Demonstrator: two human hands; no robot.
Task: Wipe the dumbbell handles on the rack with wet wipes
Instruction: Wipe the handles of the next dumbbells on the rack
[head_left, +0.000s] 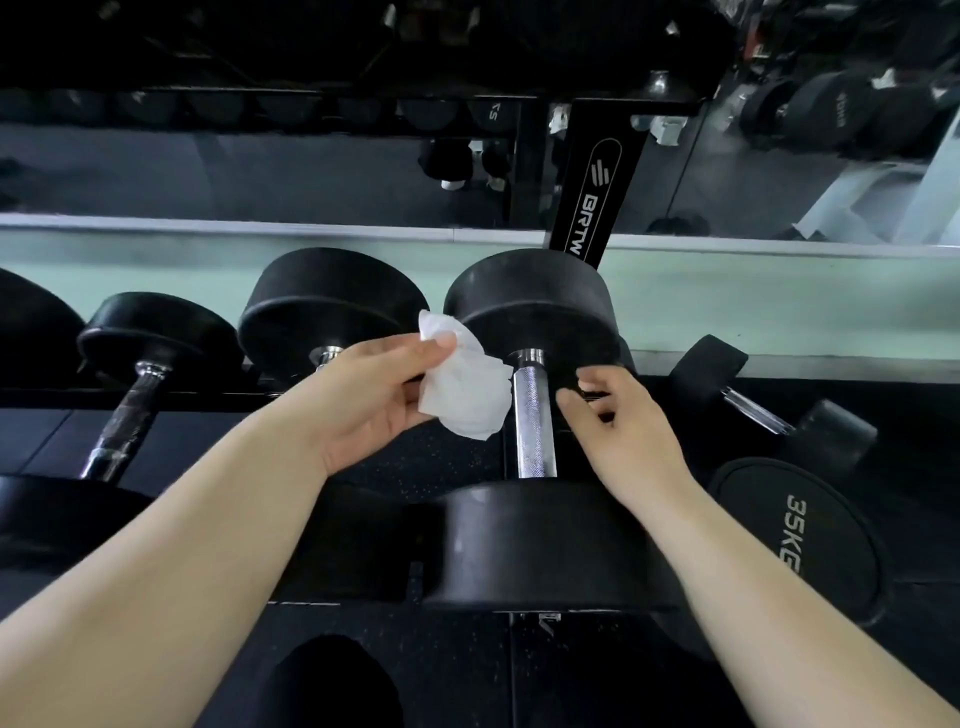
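While the left hand (363, 400) pinches a crumpled wet wipe (467, 395) just left of the centre dumbbell's knurled handle (532, 415), the right hand (618, 421) hovers beside it, fingers loosely curled, holding nothing. Step judged: wipe about to meet handle; next, wrap it round the bar and rub along it.

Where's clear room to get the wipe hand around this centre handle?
Bare room lies along the centre handle, between its far head and near head. The wipe in the left hand hangs just left of it; the right hand crowds the right side. The gap toward the next dumbbell on the left is tight.
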